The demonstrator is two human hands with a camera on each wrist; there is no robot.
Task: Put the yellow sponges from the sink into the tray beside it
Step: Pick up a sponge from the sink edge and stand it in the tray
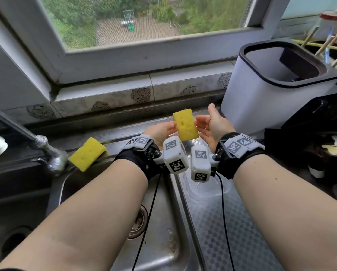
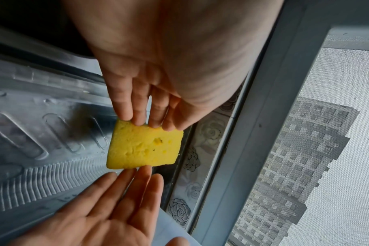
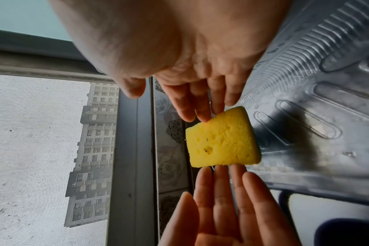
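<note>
You hold one yellow, pitted rectangular sponge [image 1: 185, 124] up in the air between your two hands, above the clear ribbed plastic tray [image 1: 198, 184] that lies on the steel drainboard [image 1: 230, 227] just right of the steel sink basin [image 1: 159, 249]. Your left hand [image 1: 160, 132] meets one edge of that sponge with its straight fingertips [image 2: 137, 119]; your right hand [image 1: 212, 124] meets the opposite edge the same way, its fingertips [image 3: 204, 116] laid flat against the foam. Neither hand curls round it — the fingers stay extended and the sponge is pressed between them, palms facing each other. Your right thumb sticks up, apart from the sponge.

The wrist views show the tray's ribbed floor [image 2: 42, 133] under the sponge, with the sponge's dark shadow on it; the sponge does not touch the tray.

A second yellow rectangular sponge [image 1: 87, 154] lies at the sink's back rim, tilted, just beside the base of the chrome tap [image 1: 52, 159] — well to the left of your hands.

Behind your hands run the grey rose-patterned wall tiles [image 1: 140, 94] and the white window frame [image 1: 144, 57]. To the right stands a white plastic bin with a dark rim [image 1: 261, 98].
</note>
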